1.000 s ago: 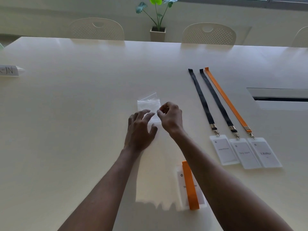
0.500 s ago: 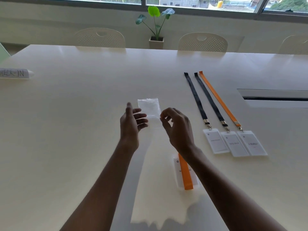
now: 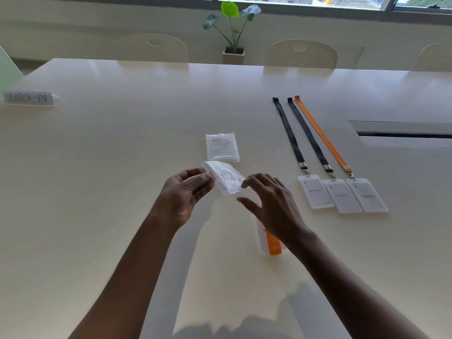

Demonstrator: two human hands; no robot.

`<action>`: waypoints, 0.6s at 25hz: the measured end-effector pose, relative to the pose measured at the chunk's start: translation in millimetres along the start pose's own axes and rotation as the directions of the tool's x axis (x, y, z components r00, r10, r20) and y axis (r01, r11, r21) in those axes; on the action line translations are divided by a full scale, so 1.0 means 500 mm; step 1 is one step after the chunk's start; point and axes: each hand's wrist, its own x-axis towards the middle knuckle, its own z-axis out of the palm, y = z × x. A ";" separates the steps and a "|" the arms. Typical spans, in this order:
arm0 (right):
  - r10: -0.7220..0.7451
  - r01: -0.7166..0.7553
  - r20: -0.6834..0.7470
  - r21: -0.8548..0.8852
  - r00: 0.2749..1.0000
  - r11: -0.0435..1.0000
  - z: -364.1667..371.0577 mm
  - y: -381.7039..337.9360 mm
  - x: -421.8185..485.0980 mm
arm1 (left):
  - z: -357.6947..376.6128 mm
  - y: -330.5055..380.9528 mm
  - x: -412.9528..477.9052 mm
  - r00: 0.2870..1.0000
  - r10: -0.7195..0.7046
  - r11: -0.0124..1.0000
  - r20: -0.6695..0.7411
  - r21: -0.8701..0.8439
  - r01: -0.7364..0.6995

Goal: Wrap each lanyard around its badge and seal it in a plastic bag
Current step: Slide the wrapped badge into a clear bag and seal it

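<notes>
Clear plastic bag [image 3: 226, 178] pinched by left hand [image 3: 186, 194]; right hand [image 3: 271, 204] fingers [image 3: 253, 179] spread. "CHECK-IN" sign [image 3: 28, 97], desk [image 3: 122, 167] left edge. Three badges [image 3: 344, 195], one "V Kohli".

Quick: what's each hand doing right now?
Left hand: pinches a plastic bag.
Right hand: open, fingers spread beside the bag, holding nothing.

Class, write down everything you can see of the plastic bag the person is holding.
The plastic bag is small, clear, crinkled and glossy, looks empty, and is held tilted above the table, just nearer than another bag lying flat. The left hand pinches its left edge between thumb and fingers. The open right hand reaches to its right edge; contact cannot be told.
</notes>
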 end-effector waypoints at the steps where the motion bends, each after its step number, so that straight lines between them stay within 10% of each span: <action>1: 0.052 -0.053 0.014 0.066 0.999 0.996 -0.002 -0.010 -0.007 | 0.001 0.000 -0.014 0.999 0.044 0.998 -0.013 0.046 -0.044; 8: 0.263 -0.233 0.016 0.516 0.965 0.824 -0.009 -0.098 0.002 | 0.014 -0.010 -0.102 0.955 0.291 0.842 0.046 0.461 -0.279; 15: 0.338 -0.367 0.169 0.619 0.926 0.695 -0.018 -0.126 -0.027 | 0.009 -0.043 -0.124 0.949 0.312 0.828 0.041 0.478 -0.293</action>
